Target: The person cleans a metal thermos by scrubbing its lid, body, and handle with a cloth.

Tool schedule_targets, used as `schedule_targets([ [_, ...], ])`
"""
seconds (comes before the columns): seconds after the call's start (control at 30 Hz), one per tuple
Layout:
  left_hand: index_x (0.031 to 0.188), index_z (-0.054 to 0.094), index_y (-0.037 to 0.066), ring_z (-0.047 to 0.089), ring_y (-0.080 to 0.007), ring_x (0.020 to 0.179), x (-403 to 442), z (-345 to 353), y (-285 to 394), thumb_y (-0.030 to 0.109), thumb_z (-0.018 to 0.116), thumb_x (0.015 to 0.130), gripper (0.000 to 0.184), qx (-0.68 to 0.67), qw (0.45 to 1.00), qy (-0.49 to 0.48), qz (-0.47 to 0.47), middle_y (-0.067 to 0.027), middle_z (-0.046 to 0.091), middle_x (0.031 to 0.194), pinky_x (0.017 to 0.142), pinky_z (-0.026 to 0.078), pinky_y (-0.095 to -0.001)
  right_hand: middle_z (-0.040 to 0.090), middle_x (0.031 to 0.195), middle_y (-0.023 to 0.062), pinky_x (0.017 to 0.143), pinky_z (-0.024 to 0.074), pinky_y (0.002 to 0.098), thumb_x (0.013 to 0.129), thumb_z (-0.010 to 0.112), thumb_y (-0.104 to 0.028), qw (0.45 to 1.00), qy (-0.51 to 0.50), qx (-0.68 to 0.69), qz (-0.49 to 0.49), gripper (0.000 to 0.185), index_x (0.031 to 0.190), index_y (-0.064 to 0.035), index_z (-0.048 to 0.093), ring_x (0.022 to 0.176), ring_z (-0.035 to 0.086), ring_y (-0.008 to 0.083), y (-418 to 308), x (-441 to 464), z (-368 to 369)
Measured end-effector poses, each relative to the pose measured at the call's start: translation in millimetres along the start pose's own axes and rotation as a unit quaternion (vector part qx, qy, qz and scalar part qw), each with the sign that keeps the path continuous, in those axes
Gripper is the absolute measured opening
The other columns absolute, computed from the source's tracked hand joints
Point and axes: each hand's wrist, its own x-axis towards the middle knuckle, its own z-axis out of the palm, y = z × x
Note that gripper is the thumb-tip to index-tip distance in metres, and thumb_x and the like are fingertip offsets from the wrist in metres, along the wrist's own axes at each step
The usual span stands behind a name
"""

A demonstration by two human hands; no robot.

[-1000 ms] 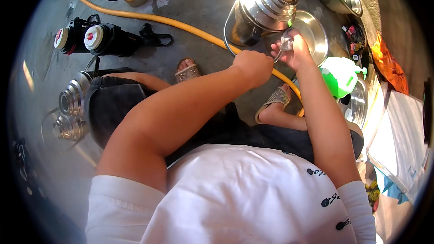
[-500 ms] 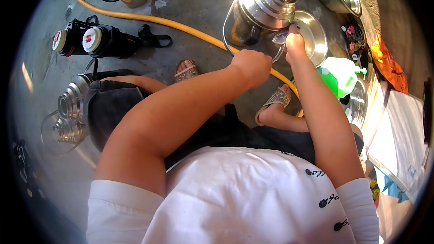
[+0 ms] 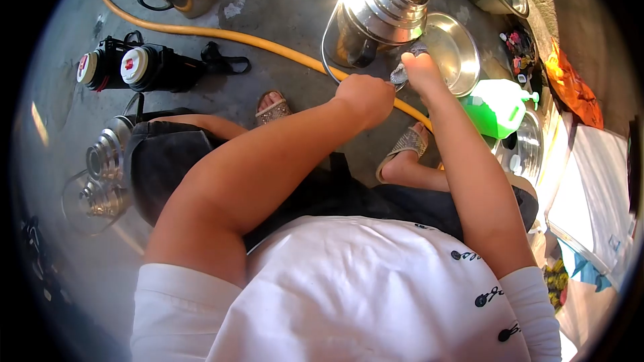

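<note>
Black bottles (image 3: pixel 157 66) sit way left of the steel flask (image 3: pixel 382 10). My left hand (image 3: pixel 367 99) is balled round its wire handle (image 3: pixel 325 53), flask just beyond; right hand (image 3: pixel 424 74), mostly curled, has a silvery scrubber (image 3: pixel 398 75) there too. Bowl's (image 3: pixel 459 53) right of the flask.

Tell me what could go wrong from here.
The left hand grips the wire handle of the metal flask; a hard pull might tip the flask over.
The right hand holds a silvery pad at that handle and could slip off it.
The orange hose runs close to the right sandal, so it might catch the foot.
</note>
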Motion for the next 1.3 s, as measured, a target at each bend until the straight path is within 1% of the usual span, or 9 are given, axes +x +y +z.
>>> schedule_targets([
  [0.2,0.097,0.063,0.007,0.07,-0.0334,0.079,1.3,12.7,-9.6,0.018,0.047,0.091,0.02,0.022,0.998,0.048,0.024,-0.0135,0.071,0.083,0.069,0.054,-0.044,0.063,0.079,0.0152,0.055,0.0472,0.0381,0.088,0.05,-0.027,0.966,-0.071,0.244,0.047,0.037,0.089,0.0086,0.061,0.06,0.055,0.0221,7.3,-60.0,20.1],
  [0.37,0.094,0.063,0.007,0.069,-0.0347,0.078,0.5,11.1,-9.4,0.027,0.048,0.094,0.025,0.052,0.996,0.07,0.033,-0.0138,0.07,0.084,0.067,0.053,-0.0456,0.066,0.079,0.0237,0.065,0.052,0.0414,0.087,0.05,-0.028,0.99,-0.06,0.131,-0.009,0.039,0.084,0.0086,0.064,0.081,0.068,0.0288,5.8,-36.3,8.7],
  [0.53,0.096,0.064,0.008,0.066,-0.0325,0.081,-10.6,1.0,-0.1,0.034,0.053,0.095,0.028,0.074,0.994,0.077,0.022,-0.0121,0.069,0.082,0.071,0.052,-0.0437,0.067,0.076,0.0258,0.059,0.0535,0.0396,0.087,0.048,-0.02,0.996,0.03,0.083,-0.03,0.033,0.084,0.0089,0.064,0.062,0.068,0.0272,0.6,2.7,-8.8],
  [0.7,0.108,0.061,0.005,0.058,-0.0264,0.085,-15.2,-7.7,-33.1,0.023,0.059,0.093,0.024,0.095,0.887,0.449,0.057,-0.0129,0.062,0.1,0.085,0.046,-0.0361,0.063,0.071,0.0149,0.049,0.0483,0.0354,0.09,0.055,-0.017,0.972,0.021,0.23,-0.043,0.029,0.104,0.0077,0.052,0.054,0.061,0.0221,16.9,5.7,-22.3],
  [0.73,0.108,0.061,0.005,0.058,-0.0264,0.085,-12.4,-7.2,-36.5,0.023,0.059,0.093,0.024,0.096,0.887,0.447,0.058,-0.0129,0.062,0.1,0.085,0.046,-0.0361,0.063,0.071,0.0149,0.049,0.0483,0.0354,0.09,0.055,-0.017,0.971,0.021,0.232,-0.041,0.029,0.104,0.0077,0.052,0.054,0.061,0.0221,18.4,1.9,-25.2],
  [0.8,0.111,0.056,0.004,0.049,-0.0242,0.108,0.7,1.3,-51.1,0.019,0.058,0.094,0.023,-0.282,0.858,0.408,-0.131,-0.0113,0.054,0.11,0.09,0.044,-0.0374,0.062,0.074,0.0142,0.049,0.0475,0.0349,0.092,0.055,-0.02,0.978,0.045,0.201,-0.031,0.029,0.104,0.0065,0.053,0.055,0.059,0.0203,18.6,-3.4,-30.3],
  [0.93,0.133,0.043,0.001,0.067,-0.0227,0.084,2.1,-5.2,-47.7,0.026,0.047,0.099,0.042,-0.624,0.753,0.113,-0.174,-0.0157,0.063,0.11,0.07,0.053,-0.0311,0.063,0.081,0.0123,0.052,0.0488,0.0333,0.095,0.051,-0.024,0.972,-0.073,0.223,0.014,0.027,0.104,0.0012,0.055,0.059,0.061,0.0191,24.8,-25.1,-35.1],
  [1.2,0.121,0.048,0.001,0.069,-0.0267,0.086,0.6,3.3,-41.6,0.029,0.034,0.103,0.036,-0.628,0.746,0.1,-0.199,-0.0154,0.068,0.105,0.073,0.054,-0.0357,0.064,0.095,0.008,0.058,0.0516,0.0335,0.1,0.041,-0.024,0.81,-0.003,0.552,0.199,0.024,0.112,-0.0059,0.051,0.075,0.064,0.0195,9.4,-107.6,35.1],
  [1.3,0.116,0.05,0.003,0.068,-0.0264,0.087,0.2,8.7,-37.9,0.03,0.034,0.103,0.034,-0.619,0.758,0.057,-0.197,-0.0144,0.068,0.108,0.074,0.054,-0.0376,0.063,0.095,0.0081,0.059,0.0513,0.0339,0.097,0.042,-0.021,0.815,0.009,0.546,0.195,0.023,0.11,-0.0053,0.053,0.073,0.063,0.0193,5.2,-110.9,40.7],
])
